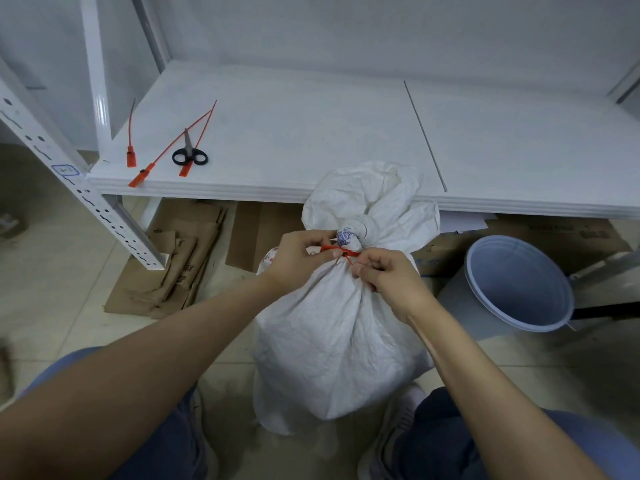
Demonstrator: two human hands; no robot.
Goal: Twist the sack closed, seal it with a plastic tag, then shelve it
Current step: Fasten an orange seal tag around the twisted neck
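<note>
On the floor before the shelf (311, 133), we judge sealing under way: our left hand (298, 259) pinches the red tag (337, 251) at the sack (332, 327) neck, our right hand (388, 275) pinches its tail, next needing a firm pull.

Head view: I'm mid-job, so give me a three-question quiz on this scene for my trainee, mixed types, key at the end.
1. True or false: the white woven plastic sack already lies on the white metal shelf.
2. Beside the black-handled scissors, how many spare red plastic seal tags lie on the shelf? A) one B) three C) five
3. Fill in: the left hand and right hand pinch a red plastic tag at the sack's twisted ____.

Key: 1 false, it stands on the floor; 2 B; 3 neck.
</note>
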